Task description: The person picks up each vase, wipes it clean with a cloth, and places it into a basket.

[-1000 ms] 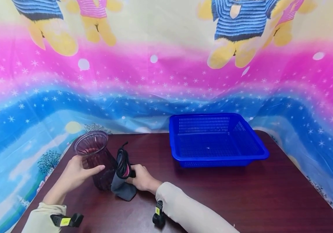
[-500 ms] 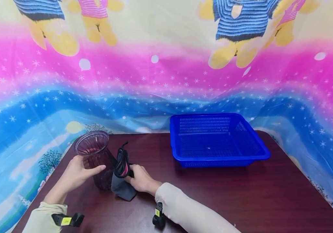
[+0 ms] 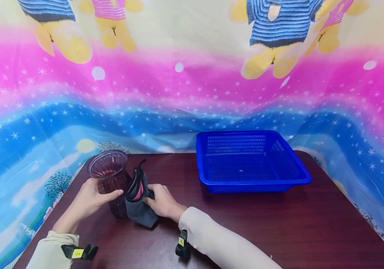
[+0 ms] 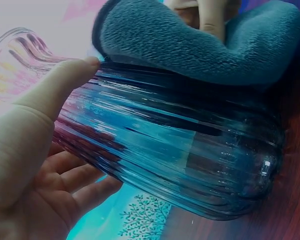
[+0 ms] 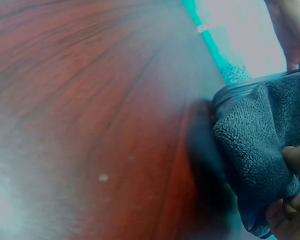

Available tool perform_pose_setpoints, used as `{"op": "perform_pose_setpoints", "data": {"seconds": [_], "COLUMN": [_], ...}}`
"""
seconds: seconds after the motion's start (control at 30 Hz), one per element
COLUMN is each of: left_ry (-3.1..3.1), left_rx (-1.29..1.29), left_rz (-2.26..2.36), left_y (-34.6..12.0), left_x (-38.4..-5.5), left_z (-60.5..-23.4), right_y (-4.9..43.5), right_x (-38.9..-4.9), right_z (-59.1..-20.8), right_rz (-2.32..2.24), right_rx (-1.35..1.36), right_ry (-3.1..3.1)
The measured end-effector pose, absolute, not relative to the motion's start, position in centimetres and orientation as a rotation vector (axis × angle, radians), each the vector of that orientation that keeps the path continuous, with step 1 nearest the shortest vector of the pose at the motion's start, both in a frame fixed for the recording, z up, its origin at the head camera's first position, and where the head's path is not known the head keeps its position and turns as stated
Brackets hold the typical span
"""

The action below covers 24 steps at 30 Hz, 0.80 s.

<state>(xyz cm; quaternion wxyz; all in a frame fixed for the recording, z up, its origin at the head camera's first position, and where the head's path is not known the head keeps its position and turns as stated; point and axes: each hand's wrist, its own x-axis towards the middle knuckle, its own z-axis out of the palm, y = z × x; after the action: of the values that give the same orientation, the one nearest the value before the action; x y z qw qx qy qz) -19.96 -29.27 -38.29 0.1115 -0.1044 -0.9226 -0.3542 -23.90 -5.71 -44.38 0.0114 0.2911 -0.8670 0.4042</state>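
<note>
A ribbed, see-through purple vase [image 3: 109, 164] with a flared rim stands at the table's left, leaning a little. My left hand [image 3: 91, 200] grips it below the neck; in the left wrist view the thumb lies along the near side and the fingers reach behind the vase [image 4: 155, 135]. On its right side is a folded grey cloth [image 3: 141, 213] with dark edging and a pink patch, pinched in my right hand [image 3: 163, 200]. The plush cloth [image 5: 255, 150] lies against the vase's lower body in the right wrist view and hides part of it.
A blue plastic basket [image 3: 255, 183] with perforated walls sits at the back right of the dark red-brown table [image 3: 279, 224]. A printed cloth backdrop [image 3: 178, 89] hangs behind and along both sides of the table.
My right hand has moved slightly up, turning the grey cloth so that its top leans and more pink shows. My left hand keeps its hold on the vase.
</note>
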Motion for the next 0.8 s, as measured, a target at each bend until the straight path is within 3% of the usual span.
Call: {"op": "perform_pose_setpoints", "data": {"seconds": [0.5, 0.8], "left_ry": [-2.715, -2.729], "left_rx": [-0.332, -0.328], "left_rz": [-0.986, -0.968], "left_y": [-29.4, -29.3], "left_x": [-19.8, -19.6], "left_z": [-38.3, -38.1], "right_y": [-6.3, -6.4], "right_x": [-24.0, -23.7], "right_z": [-39.6, -39.3], "right_rz": [1.232, 1.16], "right_rx": [0.963, 0.938], "right_ry": [-2.649, -2.675]}}
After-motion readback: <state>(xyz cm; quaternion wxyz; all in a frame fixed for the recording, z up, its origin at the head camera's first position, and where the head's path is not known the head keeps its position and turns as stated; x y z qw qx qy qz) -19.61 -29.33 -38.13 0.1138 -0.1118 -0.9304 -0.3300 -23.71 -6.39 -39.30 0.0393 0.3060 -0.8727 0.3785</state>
